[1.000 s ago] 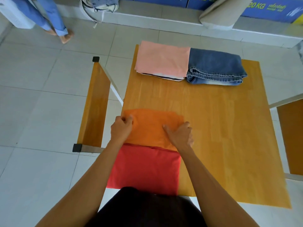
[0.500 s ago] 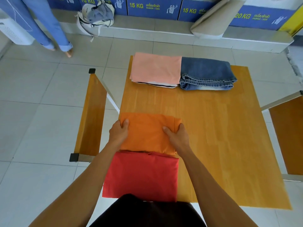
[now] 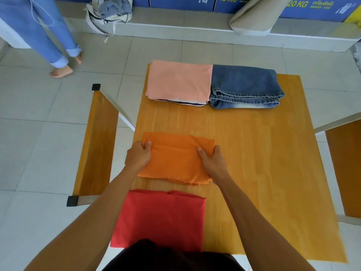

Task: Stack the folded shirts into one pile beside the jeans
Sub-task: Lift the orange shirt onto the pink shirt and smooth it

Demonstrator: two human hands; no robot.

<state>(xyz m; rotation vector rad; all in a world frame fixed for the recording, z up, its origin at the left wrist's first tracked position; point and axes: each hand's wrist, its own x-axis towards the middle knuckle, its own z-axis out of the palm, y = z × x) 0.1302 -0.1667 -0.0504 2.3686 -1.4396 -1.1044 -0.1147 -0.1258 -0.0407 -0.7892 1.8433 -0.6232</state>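
A folded orange shirt [image 3: 175, 157] is held just above the wooden table [image 3: 254, 163], near its left side. My left hand [image 3: 137, 156] grips its left edge and my right hand [image 3: 212, 161] grips its right edge, thumbs on top. A folded red shirt [image 3: 162, 218] lies flat at the near edge, now apart from the orange one. At the far end a pink folded shirt [image 3: 178, 81] tops a small pile, with a striped white one showing beneath it. Folded blue jeans [image 3: 244, 87] lie touching the pile's right side.
Wooden benches stand to the left [image 3: 95, 145] and right [image 3: 345, 169] of the table. A person in blue trousers [image 3: 45, 30] stands barefoot at the far left. A bag [image 3: 109, 12] and a beige cushion [image 3: 256, 16] rest on the back ledge.
Both hands shifted from resting on the orange shirt to gripping its side edges. The shirt has come off the red shirt's far edge and moved away from me; a gap now shows between them.
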